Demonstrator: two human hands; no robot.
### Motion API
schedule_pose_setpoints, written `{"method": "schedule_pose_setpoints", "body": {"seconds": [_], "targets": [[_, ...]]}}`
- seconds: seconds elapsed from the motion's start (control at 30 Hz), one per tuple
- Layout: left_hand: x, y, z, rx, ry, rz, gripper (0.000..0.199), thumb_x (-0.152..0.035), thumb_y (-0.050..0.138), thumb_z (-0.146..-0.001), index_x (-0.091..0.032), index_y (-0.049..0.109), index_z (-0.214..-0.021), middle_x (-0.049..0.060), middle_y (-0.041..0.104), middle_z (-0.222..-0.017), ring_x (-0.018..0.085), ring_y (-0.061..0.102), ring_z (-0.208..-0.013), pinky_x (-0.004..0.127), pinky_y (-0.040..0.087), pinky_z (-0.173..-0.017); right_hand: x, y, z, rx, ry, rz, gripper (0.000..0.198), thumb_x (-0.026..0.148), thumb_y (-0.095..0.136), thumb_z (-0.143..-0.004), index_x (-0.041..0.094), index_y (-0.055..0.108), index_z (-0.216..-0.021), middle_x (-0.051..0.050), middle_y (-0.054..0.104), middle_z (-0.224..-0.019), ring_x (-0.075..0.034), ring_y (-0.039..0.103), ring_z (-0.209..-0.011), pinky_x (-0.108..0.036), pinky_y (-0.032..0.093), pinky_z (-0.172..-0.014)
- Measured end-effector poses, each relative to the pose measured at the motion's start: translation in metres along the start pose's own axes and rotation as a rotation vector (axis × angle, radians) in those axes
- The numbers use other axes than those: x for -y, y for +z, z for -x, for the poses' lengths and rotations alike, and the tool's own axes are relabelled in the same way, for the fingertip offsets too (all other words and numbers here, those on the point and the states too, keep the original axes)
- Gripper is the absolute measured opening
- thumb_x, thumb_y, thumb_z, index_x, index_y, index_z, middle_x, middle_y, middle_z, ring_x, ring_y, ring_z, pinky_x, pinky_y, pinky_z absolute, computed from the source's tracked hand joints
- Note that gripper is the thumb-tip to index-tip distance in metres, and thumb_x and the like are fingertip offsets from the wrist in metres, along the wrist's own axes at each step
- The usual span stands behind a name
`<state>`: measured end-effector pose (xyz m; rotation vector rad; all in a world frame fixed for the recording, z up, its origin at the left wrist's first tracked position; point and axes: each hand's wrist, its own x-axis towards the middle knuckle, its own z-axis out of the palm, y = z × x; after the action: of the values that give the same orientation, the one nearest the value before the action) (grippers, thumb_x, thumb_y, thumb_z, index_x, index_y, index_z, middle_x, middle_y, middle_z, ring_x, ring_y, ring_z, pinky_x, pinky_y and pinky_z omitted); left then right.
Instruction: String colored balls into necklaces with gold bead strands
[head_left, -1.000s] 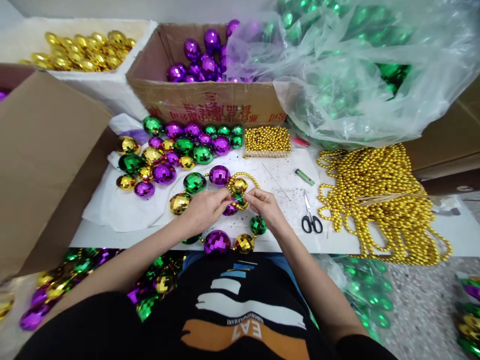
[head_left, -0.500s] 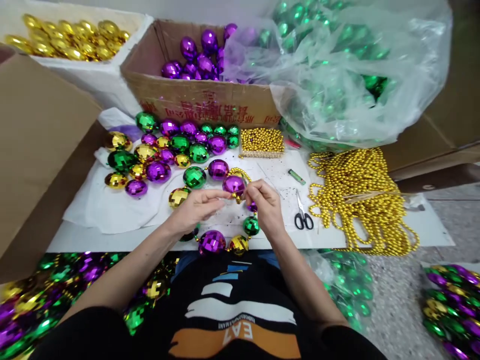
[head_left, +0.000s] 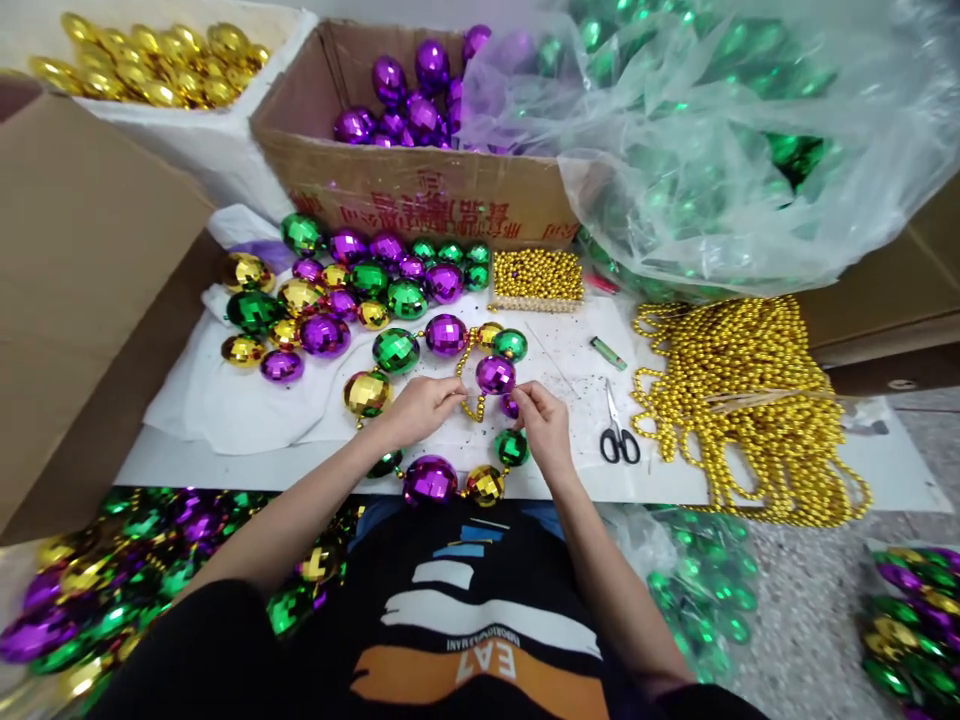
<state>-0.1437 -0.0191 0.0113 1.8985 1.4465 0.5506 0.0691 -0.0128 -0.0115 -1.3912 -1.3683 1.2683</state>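
A necklace of large faceted beads in purple (head_left: pixel 430 480), green (head_left: pixel 396 351) and gold (head_left: pixel 367 393) lies in a loop on the white table cover. My left hand (head_left: pixel 424 410) is closed in a pinch inside the loop, its fingertips beside a short strand of small gold beads (head_left: pixel 478 408). What it pinches is too small to make out. My right hand (head_left: pixel 543 425) is closed at the loop's right side, its fingertips gripping the necklace between an upper purple bead (head_left: pixel 496 375) and a small purple bead (head_left: pixel 510 405).
Black-handled scissors (head_left: pixel 619 440), a green lighter (head_left: pixel 608 353) and gold bead strands (head_left: pixel 742 400) lie to the right. A box of small gold beads (head_left: pixel 537 278) stands behind. Finished-looking bead strings (head_left: pixel 325 335) lie left. A carton (head_left: pixel 420 195) and a plastic bag (head_left: pixel 697 200) stand at the back.
My hands have moved apart, the left drawing back from the purple bead. That bead now rests lower right, uncovering a green and a gold bead behind it. The camera view has shifted slightly.
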Motion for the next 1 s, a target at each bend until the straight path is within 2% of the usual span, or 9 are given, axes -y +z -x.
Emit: {"method": "schedule_pose_setpoints", "body": {"seconds": [0.13, 0.3, 0.43, 0.53, 0.6, 0.7, 0.77, 0.83, 1.0], "targets": [[-0.006, -0.003, 0.004, 0.035, 0.060, -0.072, 0.026, -0.029, 0.047, -0.095, -0.017, 0.069, -0.086, 0.001, 0.062, -0.068, 0.014, 0.054, -0.064, 0.026, 0.034, -0.063, 0.004, -0.007, 0.007, -0.034, -0.107, 0.211, 0.026, 0.038, 0.054, -0.090, 0.021, 0.057, -0.071, 0.003, 0.049, -0.057, -0.013, 0.047, -0.056, -0.024, 0.035, -0.055], [-0.021, -0.019, 0.013, 0.110, 0.014, 0.014, 0.025, -0.030, 0.048, -0.096, -0.017, 0.067, -0.085, -0.001, 0.061, -0.068, 0.012, 0.054, -0.064, 0.025, 0.036, -0.064, 0.015, -0.019, 0.011, 0.000, -0.118, 0.239, 0.025, 0.036, 0.053, -0.091, 0.021, 0.057, -0.073, 0.003, 0.051, -0.058, -0.013, 0.049, -0.056, -0.024, 0.036, -0.057], [-0.032, -0.033, 0.021, 0.047, 0.100, 0.138, 0.022, -0.033, 0.053, -0.094, -0.019, 0.067, -0.083, 0.005, 0.065, -0.110, 0.018, 0.058, -0.103, 0.035, 0.042, -0.093, 0.014, -0.032, 0.011, 0.005, -0.076, 0.202, 0.025, 0.038, 0.056, -0.091, 0.020, 0.058, -0.073, 0.003, 0.050, -0.058, -0.012, 0.048, -0.056, -0.024, 0.037, -0.055], [-0.040, -0.030, 0.021, -0.004, 0.135, 0.443, 0.021, -0.034, 0.056, -0.093, -0.019, 0.066, -0.082, 0.008, 0.061, -0.127, 0.022, 0.053, -0.121, 0.043, 0.038, -0.106, 0.008, -0.033, 0.012, 0.026, -0.040, 0.185, 0.026, 0.039, 0.056, -0.090, 0.020, 0.058, -0.073, 0.003, 0.050, -0.059, -0.012, 0.047, -0.056, -0.023, 0.037, -0.053], [-0.044, -0.020, 0.015, 0.007, 0.120, 0.755, 0.022, -0.036, 0.057, -0.092, -0.018, 0.063, -0.079, 0.009, 0.066, -0.114, 0.022, 0.059, -0.112, 0.043, 0.043, -0.101, 0.004, -0.029, 0.013, 0.050, -0.020, 0.165, 0.026, 0.040, 0.056, -0.089, 0.020, 0.058, -0.072, 0.003, 0.051, -0.060, -0.012, 0.047, -0.056, -0.023, 0.037, -0.053], [-0.048, -0.002, 0.000, 0.024, 0.018, 1.080, 0.029, -0.043, 0.063, -0.086, -0.017, 0.057, -0.076, 0.005, 0.065, -0.079, 0.018, 0.065, -0.081, 0.034, 0.050, -0.078, 0.003, -0.026, 0.016, 0.050, 0.010, 0.133, 0.026, 0.041, 0.057, -0.088, 0.020, 0.059, -0.072, 0.003, 0.050, -0.059, -0.011, 0.046, -0.053, -0.023, 0.037, -0.051], [-0.050, 0.006, -0.011, 0.039, -0.072, 1.115, 0.032, -0.046, 0.066, -0.082, -0.015, 0.058, -0.076, 0.001, 0.057, -0.068, 0.013, 0.058, -0.063, 0.027, 0.045, -0.062, 0.006, -0.030, 0.017, 0.058, 0.052, 0.058, 0.027, 0.042, 0.060, -0.085, 0.020, 0.059, -0.071, 0.004, 0.048, -0.055, -0.010, 0.044, -0.048, -0.023, 0.036, -0.048], [-0.050, 0.010, -0.019, 0.064, -0.112, 1.077, 0.031, -0.044, 0.067, -0.082, -0.014, 0.061, -0.077, -0.001, 0.054, -0.065, 0.009, 0.050, -0.057, 0.024, 0.038, -0.056, 0.013, -0.035, 0.018, 0.116, 0.117, -0.078, 0.027, 0.045, 0.064, -0.082, 0.019, 0.059, -0.072, 0.006, 0.045, -0.050, -0.010, 0.042, -0.044, -0.023, 0.035, -0.045], [-0.054, 0.012, -0.026, 0.160, -0.091, 0.946, 0.024, -0.032, 0.073, -0.076, -0.013, 0.068, -0.090, 0.003, 0.065, -0.081, 0.010, 0.055, -0.071, 0.024, 0.043, -0.065, 0.038, -0.041, 0.017, 0.256, 0.192, -0.386, 0.029, 0.045, 0.072, -0.077, 0.018, 0.061, -0.072, 0.008, 0.040, -0.045, -0.007, 0.034, -0.039, -0.022, 0.029, -0.041]]}}
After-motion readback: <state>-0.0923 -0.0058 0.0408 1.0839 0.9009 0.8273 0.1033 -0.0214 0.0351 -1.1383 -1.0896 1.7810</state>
